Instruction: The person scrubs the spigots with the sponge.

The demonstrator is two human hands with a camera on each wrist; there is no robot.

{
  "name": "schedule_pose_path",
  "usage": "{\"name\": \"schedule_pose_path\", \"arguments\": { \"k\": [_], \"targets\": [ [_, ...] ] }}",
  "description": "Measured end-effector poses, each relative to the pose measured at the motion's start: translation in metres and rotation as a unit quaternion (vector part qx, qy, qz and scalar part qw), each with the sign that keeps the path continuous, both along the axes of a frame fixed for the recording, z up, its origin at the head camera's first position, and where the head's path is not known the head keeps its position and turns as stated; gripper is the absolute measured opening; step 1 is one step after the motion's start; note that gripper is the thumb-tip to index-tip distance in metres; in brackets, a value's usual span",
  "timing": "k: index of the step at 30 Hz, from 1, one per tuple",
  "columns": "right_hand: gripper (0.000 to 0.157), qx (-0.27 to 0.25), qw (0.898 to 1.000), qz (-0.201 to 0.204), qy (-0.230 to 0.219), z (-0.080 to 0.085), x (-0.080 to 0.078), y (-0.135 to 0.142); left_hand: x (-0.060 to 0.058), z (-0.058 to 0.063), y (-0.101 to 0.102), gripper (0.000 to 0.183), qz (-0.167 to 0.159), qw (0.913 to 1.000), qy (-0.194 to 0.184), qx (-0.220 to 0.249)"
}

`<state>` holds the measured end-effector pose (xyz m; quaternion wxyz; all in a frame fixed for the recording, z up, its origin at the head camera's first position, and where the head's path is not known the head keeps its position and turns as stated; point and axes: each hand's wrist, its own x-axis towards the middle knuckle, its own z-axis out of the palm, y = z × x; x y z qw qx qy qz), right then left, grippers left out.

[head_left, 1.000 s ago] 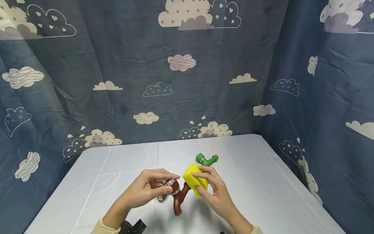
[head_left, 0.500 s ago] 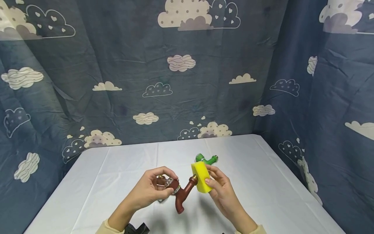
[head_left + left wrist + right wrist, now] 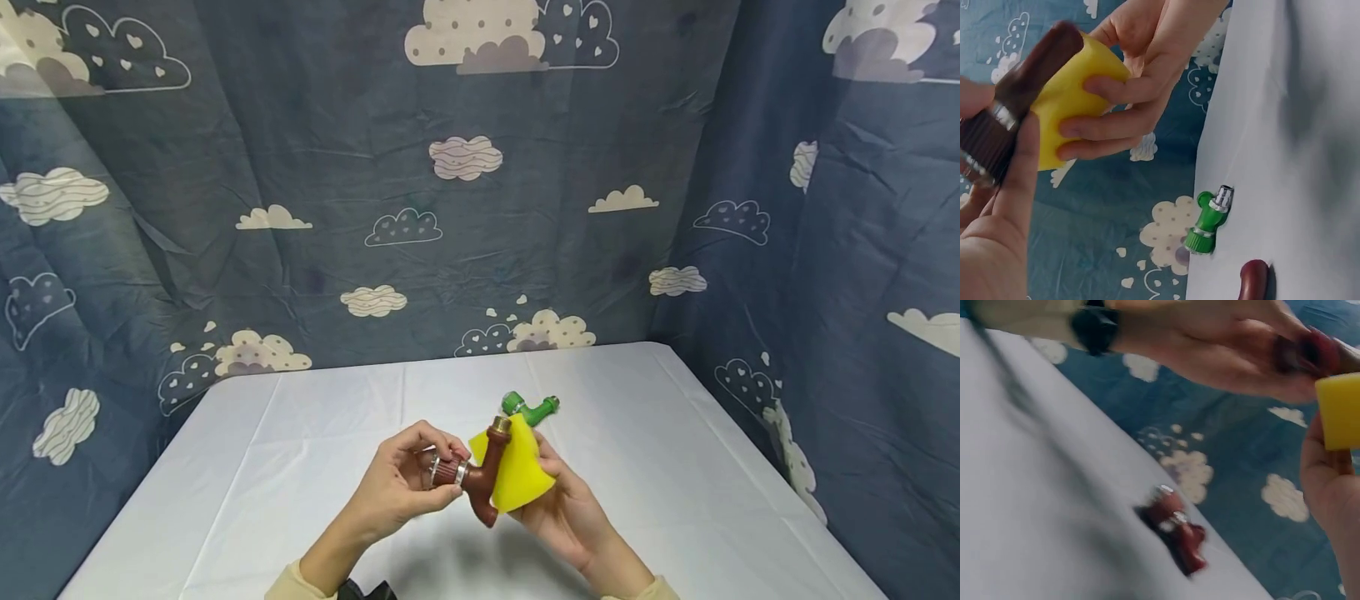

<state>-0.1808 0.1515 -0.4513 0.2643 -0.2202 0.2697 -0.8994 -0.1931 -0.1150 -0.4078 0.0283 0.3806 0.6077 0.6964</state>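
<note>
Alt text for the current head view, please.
A person's left hand grips a brown tap by its ribbed end while the right hand holds a bent yellow sponge against it. Beyond them, a green tap lies on a white-covered table, with a dark blue cloud-print curtain behind.

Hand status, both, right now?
Left hand: closed, holding a reddish-brown tap.
Right hand: closed, holding a yellow sponge.

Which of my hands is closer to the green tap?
Right. The right hand, holding the yellow sponge, is on the near side of the green tap; the left hand, gripping the brown tap, is farther left.
</note>
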Motion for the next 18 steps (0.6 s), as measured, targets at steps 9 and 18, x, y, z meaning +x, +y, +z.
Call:
{"name": "schedule_pose_path", "arguments": {
  "k": [9, 18],
  "targets": [
    [0.050, 0.001, 1.000, 0.018, 0.001, -0.0028, 0.0012, -0.0039, -0.0013, -0.0048, 0.0029, 0.033, 0.110, 0.9924, 0.054, -0.007],
    [0.042, 0.143, 0.989, -0.044, 0.009, 0.0016, 0.0071, -0.0077, -0.0064, -0.0044, 0.0005, 0.033, 0.239, 0.9694, 0.055, -0.012]
  ]
}}
